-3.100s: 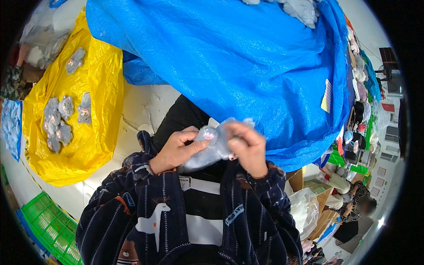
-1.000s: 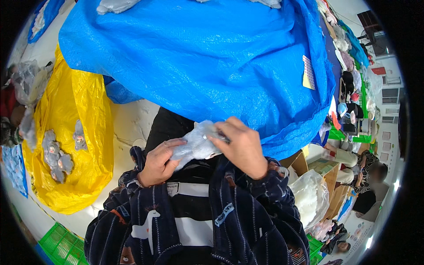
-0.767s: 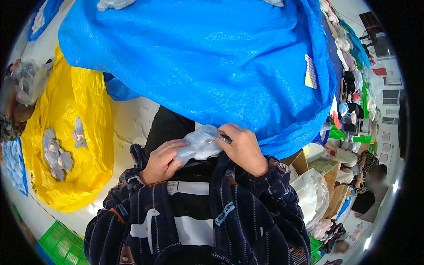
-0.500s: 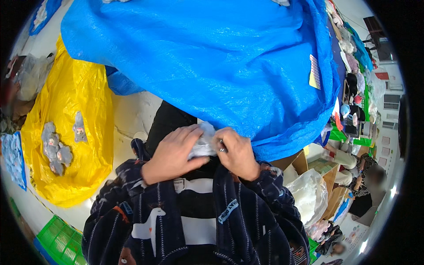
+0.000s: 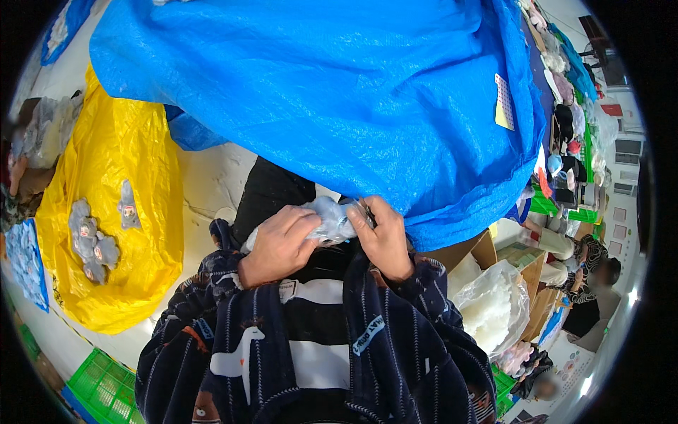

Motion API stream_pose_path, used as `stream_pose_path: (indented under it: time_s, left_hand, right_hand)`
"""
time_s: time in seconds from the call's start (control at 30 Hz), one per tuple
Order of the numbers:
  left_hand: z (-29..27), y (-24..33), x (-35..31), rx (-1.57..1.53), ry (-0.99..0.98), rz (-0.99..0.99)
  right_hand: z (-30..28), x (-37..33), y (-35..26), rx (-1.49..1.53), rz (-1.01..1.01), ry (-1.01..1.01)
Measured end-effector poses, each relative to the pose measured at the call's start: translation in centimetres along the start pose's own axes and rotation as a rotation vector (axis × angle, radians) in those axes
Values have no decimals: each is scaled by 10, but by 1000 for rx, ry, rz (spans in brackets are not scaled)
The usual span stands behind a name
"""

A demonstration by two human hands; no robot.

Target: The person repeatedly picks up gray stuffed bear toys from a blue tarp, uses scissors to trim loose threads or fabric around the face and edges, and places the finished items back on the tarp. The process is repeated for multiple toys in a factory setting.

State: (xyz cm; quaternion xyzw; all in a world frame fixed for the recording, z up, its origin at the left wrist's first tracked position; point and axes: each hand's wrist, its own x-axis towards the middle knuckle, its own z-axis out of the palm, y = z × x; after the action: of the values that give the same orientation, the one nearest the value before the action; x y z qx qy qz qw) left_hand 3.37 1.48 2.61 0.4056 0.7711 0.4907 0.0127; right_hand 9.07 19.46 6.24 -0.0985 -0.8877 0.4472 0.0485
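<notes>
A light grey, fluffy plush piece (image 5: 329,215) is held between my two hands above my lap. My left hand (image 5: 280,244) closes around its left side, with the thumb along the lower edge. My right hand (image 5: 385,239) pinches the piece's right end, thumb on top and index finger behind. Part of the piece is hidden under my fingers, and its exact shape cannot be made out. Several small grey plush toys (image 5: 86,240) lie on the yellow plastic sheet (image 5: 145,275) to my left.
A blue tarp (image 5: 318,92) spreads ahead, with a patterned paper (image 5: 503,102) on its right side. Right of me are cardboard boxes (image 5: 480,251) and a clear bag of white stuffing (image 5: 498,307). A green crate (image 5: 106,385) sits lower left. Other people are at both sides.
My right hand has turned and opened from a curled grip to a thumb-and-finger pinch. More of the plush piece shows between my hands. A small dark shiny thing at my right fingers no longer shows.
</notes>
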Motion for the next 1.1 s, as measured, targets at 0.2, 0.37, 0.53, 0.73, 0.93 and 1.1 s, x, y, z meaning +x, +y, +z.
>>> stream_pose_path:
  time_s: [0.2,0.37,0.53,0.73,0.93,1.1]
  left_hand:
    - [0,4,1,22,-53,-4]
    - [-3,11,6,75,-74,86]
    - [2,8,2,-30,-25,237]
    - [6,-1,-4,-65,-117,285]
    - [-3,-11,-17,-179,-156,241]
    - [-15,-16,-25,-250,-173,151]
  right_hand:
    - [-1,-3,1,81,-165,-74]
    - [-17,-15,-12,-88,-425,-211]
    - [-25,-33,-9,-199,-566,-118]
    - [-22,-33,-6,-90,-233,-118]
    - [-34,-3,0,18,-145,-299]
    - [-18,22,3,75,-286,-503]
